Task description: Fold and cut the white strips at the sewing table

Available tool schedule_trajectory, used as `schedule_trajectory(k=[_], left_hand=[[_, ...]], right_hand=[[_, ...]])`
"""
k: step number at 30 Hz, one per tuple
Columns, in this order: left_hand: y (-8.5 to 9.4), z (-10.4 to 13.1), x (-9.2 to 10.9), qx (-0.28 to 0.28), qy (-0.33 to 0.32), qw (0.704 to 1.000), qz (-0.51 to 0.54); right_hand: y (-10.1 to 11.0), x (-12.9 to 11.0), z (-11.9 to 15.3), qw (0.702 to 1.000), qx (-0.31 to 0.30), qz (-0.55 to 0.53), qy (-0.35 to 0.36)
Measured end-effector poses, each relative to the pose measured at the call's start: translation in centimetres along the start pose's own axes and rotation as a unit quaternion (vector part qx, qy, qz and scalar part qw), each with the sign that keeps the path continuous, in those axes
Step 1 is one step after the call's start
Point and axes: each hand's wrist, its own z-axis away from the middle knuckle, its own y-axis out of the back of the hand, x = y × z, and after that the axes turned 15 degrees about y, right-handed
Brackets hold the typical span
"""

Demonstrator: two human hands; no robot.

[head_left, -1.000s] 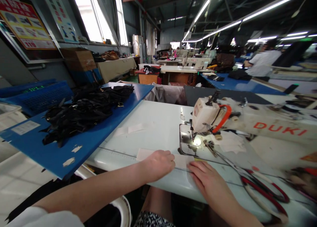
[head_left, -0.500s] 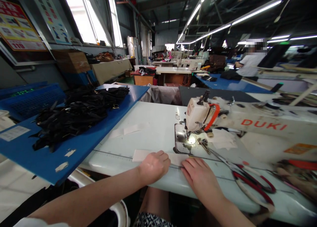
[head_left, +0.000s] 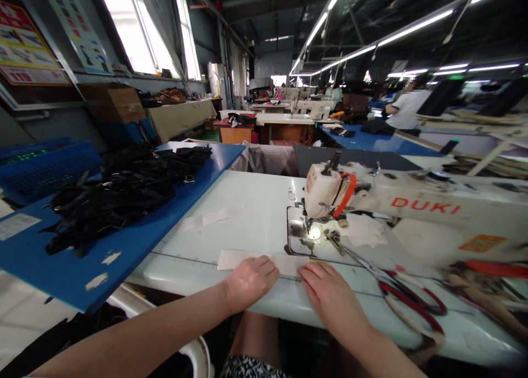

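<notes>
A pale flat strip (head_left: 231, 258) lies along the ruler markings near the front edge of the white table (head_left: 251, 199). My left hand (head_left: 252, 281) rests on the middle of the strip with its fingers curled together; whether they pinch the strip is hidden. At the strip's right end is my right hand (head_left: 330, 290), its fingers close together and the tips on that end. Behind the hands, to the right, stands a sewing machine (head_left: 330, 191) with its lamp lit by the needle. Another pale strip (head_left: 206, 218) lies farther back on the left.
Red-handled scissors (head_left: 408, 301) lie right of my right hand. Black straps (head_left: 119, 191) are heaped on the blue table (head_left: 74, 273) at left. White fabric pieces (head_left: 365, 229) lie under the machine arm. A person (head_left: 408, 108) stands at the back right.
The whole view has shifted slightly, so most things appear a little farther left. Both hands keep about the same places on the strip.
</notes>
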Motion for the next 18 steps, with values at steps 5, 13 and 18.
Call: schedule_trajectory(k=[5,13,18], left_hand=[[-0.2,-0.2,-0.2,0.013,-0.029,0.999,-0.028],[-0.2,-0.3,0.0,0.024,-0.049,0.998,-0.032],[-0.2,0.0,0.9,0.031,-0.045,0.997,-0.047]], right_hand=[[3.3,4.8,4.4,0.996,0.037,0.041,-0.077],[3.7,13.9,15.0,0.968,-0.088,0.086,-0.216],[4.4,13.5,12.5,0.952,-0.146,0.056,-0.262]])
